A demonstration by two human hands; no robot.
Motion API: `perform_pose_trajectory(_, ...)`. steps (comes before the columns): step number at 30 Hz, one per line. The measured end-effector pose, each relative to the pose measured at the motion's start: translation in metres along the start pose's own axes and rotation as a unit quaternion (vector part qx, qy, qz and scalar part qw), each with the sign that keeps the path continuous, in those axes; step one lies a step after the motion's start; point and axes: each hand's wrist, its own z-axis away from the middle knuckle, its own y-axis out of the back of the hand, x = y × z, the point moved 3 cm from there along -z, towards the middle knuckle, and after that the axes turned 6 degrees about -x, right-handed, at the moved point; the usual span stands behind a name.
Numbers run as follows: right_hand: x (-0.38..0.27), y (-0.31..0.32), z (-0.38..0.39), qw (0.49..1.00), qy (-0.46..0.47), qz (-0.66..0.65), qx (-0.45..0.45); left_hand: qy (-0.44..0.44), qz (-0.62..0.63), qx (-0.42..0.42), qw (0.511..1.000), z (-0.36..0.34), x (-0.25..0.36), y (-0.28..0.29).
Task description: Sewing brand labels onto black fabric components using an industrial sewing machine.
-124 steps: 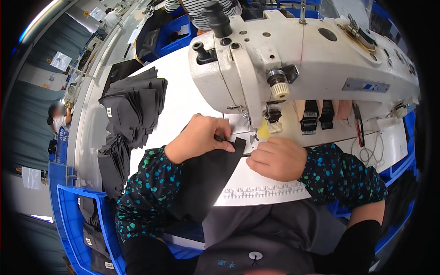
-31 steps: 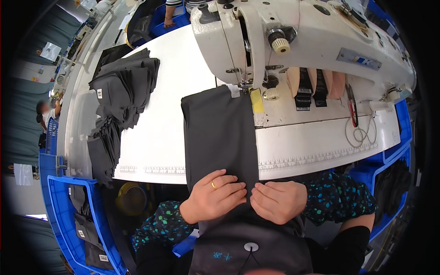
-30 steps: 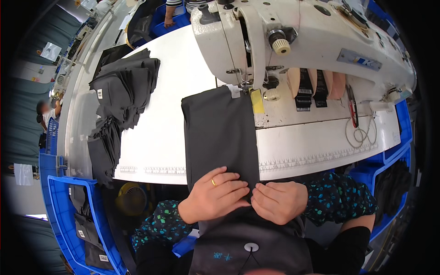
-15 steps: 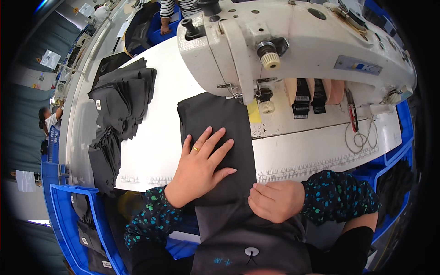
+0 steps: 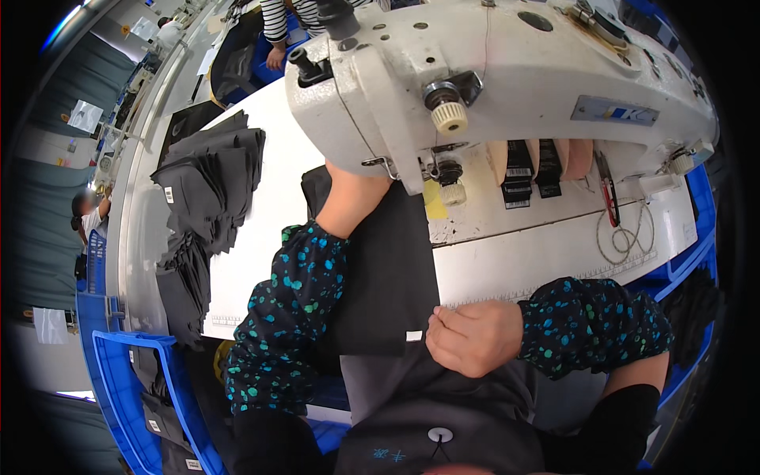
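My right hand (image 5: 479, 336) has its fingers (image 5: 445, 340) curled together in a loose fist, just beside the right edge of the dark cloth (image 5: 388, 277); whether they pinch that edge, I cannot tell. Just left of them, a small white tag (image 5: 413, 336) shows at the cloth's near corner. My left hand (image 5: 356, 198) lies over the cloth's far end, its fingers hidden behind the head of the white sewing machine (image 5: 514, 87), so I cannot say whether they are apart or together. Just right of that hand is a yellow piece (image 5: 435, 201). Beyond my right fingers, the bench (image 5: 507, 265) carries a loop of cord (image 5: 625, 247) and a red-and-black tool (image 5: 609, 198), with black labels (image 5: 518, 172) farther off, under the machine's arm. Well left of my left hand lies a pile of dark cloth pieces (image 5: 207, 178); nearer me, below that pile, a blue crate (image 5: 134, 339) holds more. Farthest out, beyond the bench, is another person's striped sleeve (image 5: 275, 20).
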Motion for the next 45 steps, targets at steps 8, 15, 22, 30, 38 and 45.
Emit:
perform_pose_trajectory(8, 0.017, 0.000, 0.001, 0.999, -0.006, 0.005, -0.046, -0.088, -0.047, 0.053, 0.994, -0.006, -0.024, -0.018)
perform_pose_trajectory(15, 0.045, -0.011, 0.001, 0.999, -0.029, 0.034, -0.024, -0.110, -0.032, 0.045, 0.992, -0.036, -0.038, -0.020)
perform_pose_trajectory(22, 0.071, -0.020, -0.005, 0.999, -0.034, 0.038, 0.007, -0.118, -0.027, 0.047, 0.992, -0.064, -0.057, -0.010)
perform_pose_trajectory(30, 0.100, -0.023, 0.001, 0.992, -0.078, 0.022, -0.096, -0.136, -0.011, 0.049, 0.989, -0.053, -0.050, -0.018)
perform_pose_trajectory(38, 0.118, -0.042, 0.005, 0.989, -0.141, 0.008, -0.054, -0.138, 0.002, 0.068, 0.988, -0.054, -0.060, -0.006)
perform_pose_trajectory(45, 0.101, -0.026, -0.003, 0.977, -0.204, 0.011, -0.064, -0.128, -0.004, 0.077, 0.989, -0.027, -0.043, -0.004)
